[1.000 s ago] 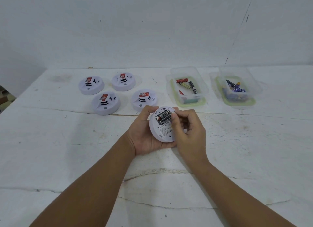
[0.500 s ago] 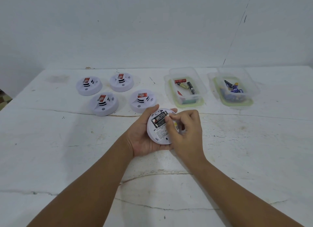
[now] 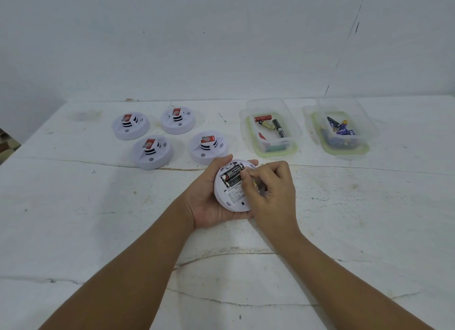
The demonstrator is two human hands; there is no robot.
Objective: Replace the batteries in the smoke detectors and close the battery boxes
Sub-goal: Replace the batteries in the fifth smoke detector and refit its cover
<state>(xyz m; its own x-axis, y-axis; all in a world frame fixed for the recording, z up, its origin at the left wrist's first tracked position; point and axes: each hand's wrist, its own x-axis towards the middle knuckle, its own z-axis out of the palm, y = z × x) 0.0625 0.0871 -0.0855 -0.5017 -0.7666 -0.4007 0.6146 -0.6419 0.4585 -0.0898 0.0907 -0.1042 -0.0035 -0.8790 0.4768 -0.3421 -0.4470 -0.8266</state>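
Held detector [image 3: 234,194]: cradled back-up in my left hand [image 3: 209,201], above the white table [image 3: 73,219].
Battery bay: open, two black batteries [image 3: 232,175] side by side inside (label partly readable).
Right hand [image 3: 270,194]: fingers curled, fingertips [image 3: 245,175] pressing the batteries' right end; whether it holds anything I cannot tell.
Other detectors [image 3: 152,151]: four, face-up, just beyond the held detector to its left.
Near tub [image 3: 270,130]: beyond the held detector to its right, loose batteries inside.
Far tub [image 3: 342,132]: right of the near tub, more batteries.
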